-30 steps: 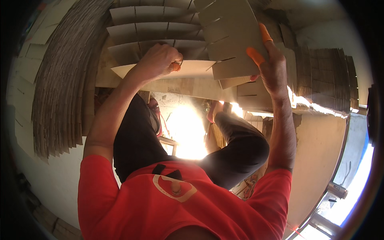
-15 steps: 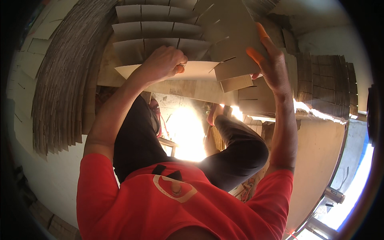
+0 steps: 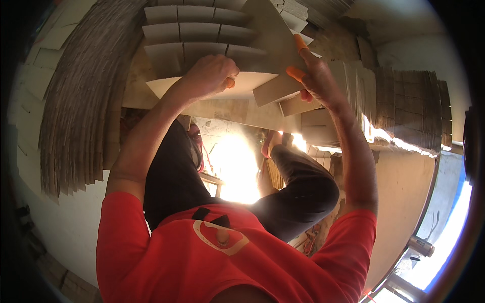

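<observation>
We see a bright red shirt [image 3: 232, 272] with short sleeves [image 3: 123, 222]. On its front is a pale, curvy ring shape [image 3: 237, 247], with two small black patches [image 3: 201, 213] just above. The long pants [image 3: 308, 199] are black. Little orange caps [image 3: 301, 44] cover two fingertips of the right hand [image 3: 322, 83], and the left hand [image 3: 209, 76] shows one too.

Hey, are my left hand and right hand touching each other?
Apart. The head view shows a clear gap between the left hand and the right hand, with pale cardboard visible between them.
</observation>
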Demonstrator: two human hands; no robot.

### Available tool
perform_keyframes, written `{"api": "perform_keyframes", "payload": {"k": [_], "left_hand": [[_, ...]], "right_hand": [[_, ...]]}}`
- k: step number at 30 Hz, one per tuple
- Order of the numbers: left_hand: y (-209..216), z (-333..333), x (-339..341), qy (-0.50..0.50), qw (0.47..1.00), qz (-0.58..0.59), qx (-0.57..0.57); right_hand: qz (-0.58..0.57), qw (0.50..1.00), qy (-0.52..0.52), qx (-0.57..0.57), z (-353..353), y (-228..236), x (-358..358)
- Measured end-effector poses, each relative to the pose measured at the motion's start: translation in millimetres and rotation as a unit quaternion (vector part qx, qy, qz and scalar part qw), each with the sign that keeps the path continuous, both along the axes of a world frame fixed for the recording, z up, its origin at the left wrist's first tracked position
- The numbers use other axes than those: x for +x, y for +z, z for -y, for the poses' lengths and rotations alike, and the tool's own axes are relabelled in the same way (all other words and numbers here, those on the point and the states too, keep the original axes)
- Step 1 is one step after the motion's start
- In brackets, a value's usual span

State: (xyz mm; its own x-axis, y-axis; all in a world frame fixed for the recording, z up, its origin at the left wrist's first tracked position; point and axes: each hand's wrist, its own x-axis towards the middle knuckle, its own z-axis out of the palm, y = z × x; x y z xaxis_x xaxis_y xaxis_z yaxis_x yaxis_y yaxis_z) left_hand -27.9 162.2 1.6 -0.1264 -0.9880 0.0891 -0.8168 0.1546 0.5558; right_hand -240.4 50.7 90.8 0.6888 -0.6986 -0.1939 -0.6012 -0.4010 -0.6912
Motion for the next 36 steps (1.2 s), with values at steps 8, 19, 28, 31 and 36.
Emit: {"api": "perform_keyframes", "payload": {"k": [8,19,28,31,36], "left_hand": [[5,-6,-8,-0.002,1.000,0.014,-0.007],[16,-15,-14,-0.018,1.000,0.010,0.017],[29,-36,-14,0.020,1.000,0.008,0.018],[19,-53,-7,0.040,0.996,-0.023,-0.077],[17,-72,1,0.104,0.989,-0.023,-0.105]], "right_hand": [[-0.028,0.952,0.146,-0.266,3,-25,-9],[-0.118,0.950,0.156,-0.242,-31,-34,-15],[-0.005,0.914,-0.045,-0.404,-22,-42,-69],[-0.171,0.806,-0.185,-0.536,5,-62,-143],[-0.295,0.802,-0.207,-0.477,9,-91,-194]]}}
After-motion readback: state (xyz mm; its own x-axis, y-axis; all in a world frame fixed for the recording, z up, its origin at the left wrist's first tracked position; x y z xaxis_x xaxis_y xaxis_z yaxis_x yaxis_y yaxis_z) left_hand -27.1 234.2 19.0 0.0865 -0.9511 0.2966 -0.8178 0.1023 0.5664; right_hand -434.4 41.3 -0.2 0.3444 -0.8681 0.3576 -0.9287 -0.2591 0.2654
